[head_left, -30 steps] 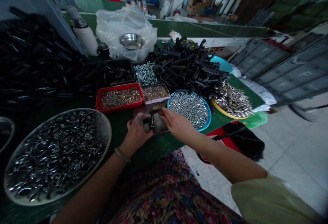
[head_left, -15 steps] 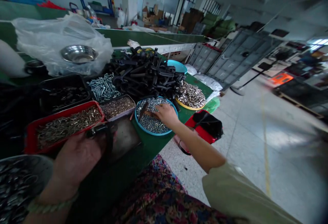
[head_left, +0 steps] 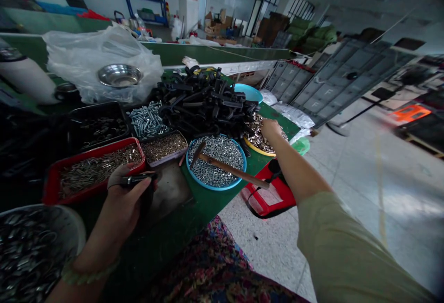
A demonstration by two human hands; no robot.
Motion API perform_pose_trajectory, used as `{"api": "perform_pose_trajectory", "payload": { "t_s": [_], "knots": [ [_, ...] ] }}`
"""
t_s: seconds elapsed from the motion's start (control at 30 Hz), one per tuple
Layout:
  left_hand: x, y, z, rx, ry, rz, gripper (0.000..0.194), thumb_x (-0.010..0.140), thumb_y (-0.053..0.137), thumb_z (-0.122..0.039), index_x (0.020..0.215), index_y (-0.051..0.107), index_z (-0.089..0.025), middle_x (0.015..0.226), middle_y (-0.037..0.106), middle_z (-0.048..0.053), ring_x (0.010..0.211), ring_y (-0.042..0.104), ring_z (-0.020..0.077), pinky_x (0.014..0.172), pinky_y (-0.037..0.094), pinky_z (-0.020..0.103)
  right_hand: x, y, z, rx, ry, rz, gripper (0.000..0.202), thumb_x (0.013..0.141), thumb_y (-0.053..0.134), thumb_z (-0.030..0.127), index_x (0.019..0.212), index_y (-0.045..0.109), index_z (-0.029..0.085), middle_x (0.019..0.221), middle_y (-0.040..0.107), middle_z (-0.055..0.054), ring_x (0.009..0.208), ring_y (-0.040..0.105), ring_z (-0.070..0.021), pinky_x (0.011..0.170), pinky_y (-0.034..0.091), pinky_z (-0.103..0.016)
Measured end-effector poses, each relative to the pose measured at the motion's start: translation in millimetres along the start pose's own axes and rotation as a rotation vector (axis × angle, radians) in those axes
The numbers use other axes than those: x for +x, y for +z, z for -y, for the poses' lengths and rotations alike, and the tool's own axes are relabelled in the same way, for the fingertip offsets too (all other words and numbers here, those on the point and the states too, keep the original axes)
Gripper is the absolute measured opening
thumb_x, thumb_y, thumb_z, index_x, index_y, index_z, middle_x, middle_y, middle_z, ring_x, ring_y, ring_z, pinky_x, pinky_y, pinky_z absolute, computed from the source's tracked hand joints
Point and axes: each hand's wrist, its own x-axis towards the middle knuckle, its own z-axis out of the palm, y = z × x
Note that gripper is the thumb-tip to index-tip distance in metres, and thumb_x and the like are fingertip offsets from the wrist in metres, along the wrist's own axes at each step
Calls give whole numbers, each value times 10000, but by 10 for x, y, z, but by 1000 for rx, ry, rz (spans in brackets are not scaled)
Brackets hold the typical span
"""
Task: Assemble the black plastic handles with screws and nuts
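Observation:
My left hand [head_left: 126,201] is closed around a black plastic part [head_left: 133,179], above a flat metal plate [head_left: 173,187] at the table's front edge. At the right, my right hand [head_left: 271,129] reaches into a yellow bowl [head_left: 258,149] of shiny metal sleeves [head_left: 255,132]. Its fingers are curled down among them; what they hold is hidden. A hammer [head_left: 229,168] with a wooden handle lies across a blue bowl [head_left: 213,187] of small nuts [head_left: 222,148], its handle sticking out over the rim toward the front right.
Behind the bowls rises a heap of black plastic parts [head_left: 208,99]. A red tray [head_left: 52,185] of pins, a small tray of rivet-like pieces [head_left: 164,146] and screws [head_left: 147,120] stand at left. A red bag [head_left: 267,196] is beside the table's right edge.
My right hand has let go of the hammer over the nuts and moved right to the metal sleeves. My left hand still holds the black part, now turned slightly. The view has shifted.

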Motion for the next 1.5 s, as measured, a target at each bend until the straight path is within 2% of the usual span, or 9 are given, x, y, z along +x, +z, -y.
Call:
{"api": "perform_pose_trajectory", "payload": {
  "t_s": [0.17,0.3,0.47,0.67,0.97,1.07,1.2,1.33,1.5],
  "knots": [
    [-64,-93,81,-6,-34,87,836,594,766,-126,1334,398,-255,887,696,8,729,674,145,662,544,216,-25,22,-81,10,-12,-56,408,923,342,208,1231,553,43,1200,571,-229,1050,539,-255,867,418,-342],
    [-135,-99,72,-4,-49,192,972,528,816,-139,1383,360,-216,981,682,30,835,668,167,764,537,243,-76,39,-82,1,-38,-38,418,944,356,301,1211,564,55,1145,603,-208,1040,536,-261,859,423,-347],
    [-187,-169,77,0,-131,86,817,577,809,-229,1318,464,-240,1029,654,27,838,656,168,761,545,268,-178,2,8,-154,-200,-11,356,900,419,159,1220,573,128,1280,534,-202,1190,423,-328,942,348,-465],
    [-203,-284,143,-51,-132,71,722,630,803,-274,1283,497,-278,1040,663,20,845,663,152,759,549,247,-176,-25,57,-249,-426,142,358,905,393,76,1196,588,147,1207,593,-164,1127,490,-235,932,367,-346],
    [-169,-279,128,-72,-148,101,795,574,838,-220,1293,501,-248,947,688,22,777,671,151,699,555,220,-117,-153,-124,-244,-359,76,379,920,377,159,1260,541,123,1355,478,-198,1105,542,-261,886,431,-353],
    [-169,-268,137,-67,-149,135,752,602,831,-238,1280,509,-263,961,690,18,786,676,145,700,554,208,-52,-81,-73,-216,-367,93,433,909,395,163,1331,490,142,1309,548,-172,1095,566,-251,896,442,-338],
    [-178,-278,128,-62,-157,144,755,592,839,-251,1272,513,-277,931,695,8,764,678,140,685,552,197,82,68,35,-196,-452,193,349,877,476,167,1195,619,183,1163,663,-119,1044,604,-227,884,447,-304],
    [-190,-300,102,-83,-155,98,750,560,846,-229,1237,526,-270,912,690,-1,736,677,137,662,553,195,220,121,78,-204,-528,277,259,846,530,142,1046,694,150,1085,694,-124,970,632,-201,839,450,-259],
    [-190,-318,107,-96,-164,101,736,556,847,-222,1221,534,-263,928,683,-4,764,676,137,691,558,202,233,119,88,-220,-558,264,279,836,556,133,1092,667,111,1094,678,-157,977,620,-213,833,446,-260]
  ]
}}
